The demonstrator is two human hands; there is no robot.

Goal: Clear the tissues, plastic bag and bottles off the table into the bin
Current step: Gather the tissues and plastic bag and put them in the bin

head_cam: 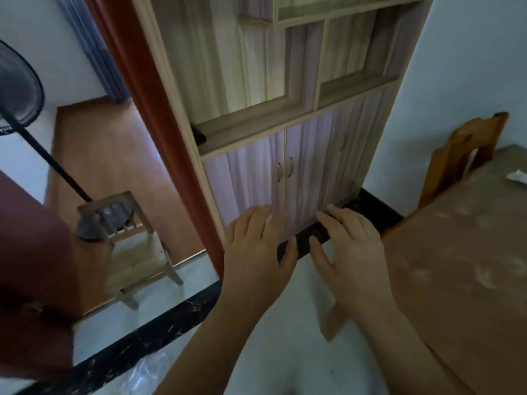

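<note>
My left hand [256, 246] and my right hand [346, 246] are held out side by side in front of me, fingers spread, nothing in either. They hover over the floor, left of the brown table [462, 258]. A white crumpled tissue [517, 176] lies at the table's far right edge. A clear plastic bag [145, 374] shows at the bottom of the view on the floor. No bin or bottles are in view.
A wooden cabinet [285, 172] with two doors stands straight ahead. A wooden chair [462, 155] sits behind the table. A small wooden stool [134, 246] and a standing fan [20, 89] are at left. A dark red sleeve [31, 280] fills the left edge.
</note>
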